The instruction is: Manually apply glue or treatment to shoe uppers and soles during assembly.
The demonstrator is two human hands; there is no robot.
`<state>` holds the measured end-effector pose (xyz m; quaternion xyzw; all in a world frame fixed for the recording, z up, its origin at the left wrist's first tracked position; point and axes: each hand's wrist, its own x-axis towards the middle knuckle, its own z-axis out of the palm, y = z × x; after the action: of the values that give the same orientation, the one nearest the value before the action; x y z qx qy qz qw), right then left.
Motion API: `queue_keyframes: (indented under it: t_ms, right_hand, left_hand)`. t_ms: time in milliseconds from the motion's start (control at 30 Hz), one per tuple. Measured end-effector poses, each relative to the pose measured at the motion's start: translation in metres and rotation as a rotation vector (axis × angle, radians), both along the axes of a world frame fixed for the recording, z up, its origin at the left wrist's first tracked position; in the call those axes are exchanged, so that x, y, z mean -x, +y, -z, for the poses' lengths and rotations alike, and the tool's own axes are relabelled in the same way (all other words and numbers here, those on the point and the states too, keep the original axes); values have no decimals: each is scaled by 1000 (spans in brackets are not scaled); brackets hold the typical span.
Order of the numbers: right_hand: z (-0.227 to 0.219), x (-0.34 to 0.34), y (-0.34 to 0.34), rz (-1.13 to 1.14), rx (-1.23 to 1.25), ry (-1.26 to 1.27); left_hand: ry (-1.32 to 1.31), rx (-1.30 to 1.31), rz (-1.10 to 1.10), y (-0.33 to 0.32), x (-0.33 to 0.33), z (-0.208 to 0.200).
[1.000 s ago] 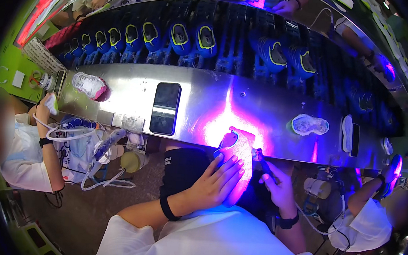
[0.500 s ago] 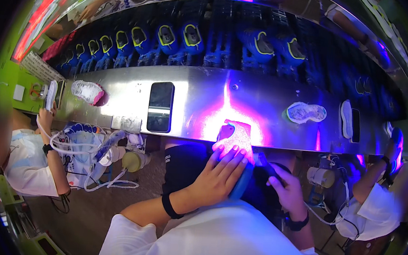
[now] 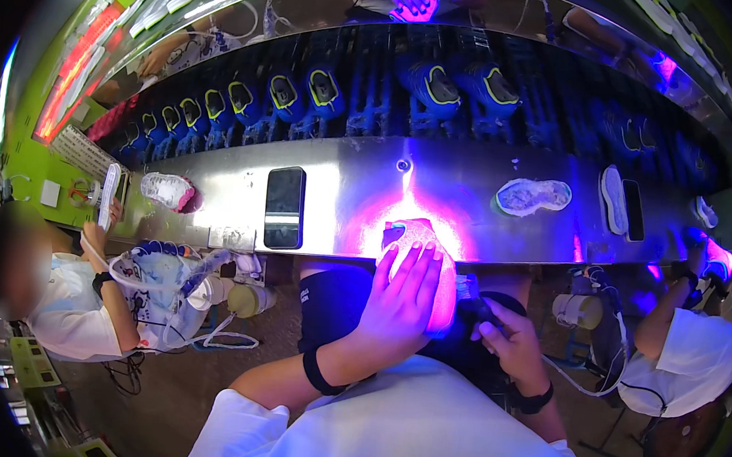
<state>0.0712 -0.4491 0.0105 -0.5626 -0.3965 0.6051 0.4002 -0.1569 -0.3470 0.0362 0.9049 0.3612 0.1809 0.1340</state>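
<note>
A shoe [image 3: 442,294] rests against the table's near edge above my lap, lit pink and violet by a bright glow. My left hand [image 3: 396,305] lies over it with the fingers stretched along its surface, holding it; the thumb is hidden. A dark opening shows at the shoe's far end. In my right hand [image 3: 510,343] is a brush [image 3: 470,295] with a dark handle, its head close beside the shoe's right side. Whether the bristles touch the shoe I cannot tell.
The metal table [image 3: 346,161] carries a phone [image 3: 285,208], a white-soled piece [image 3: 167,191] at left, and a shoe sole [image 3: 534,197] at right. Blue shoes [image 3: 325,94] line a dark rack beyond. One person [image 3: 86,291] sits at left, another [image 3: 686,352] at right.
My left hand and the shoe have turned more upright. The brush has come round beside the shoe, its head now showing. The whole view has shifted slightly.
</note>
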Motion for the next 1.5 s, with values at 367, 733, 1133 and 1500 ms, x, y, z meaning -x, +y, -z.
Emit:
queue_keyframes:
  t_ms: [367, 733, 1133, 1500]
  right_hand:
    - [-10, -15, -30, 172, -67, 21]
    - [-46, -46, 31, 79, -414, -844]
    - [-38, -15, 98, 3, -467, -921]
    - [-37, -10, 93, 109, -289, -413]
  left_hand:
    - [16, -145, -82, 24, -60, -7]
    - [-194, -22, -96, 74, -74, 2]
    - [-160, 201, -59, 120, -21, -4]
    - [-101, 344, 27, 104, 41, -2]
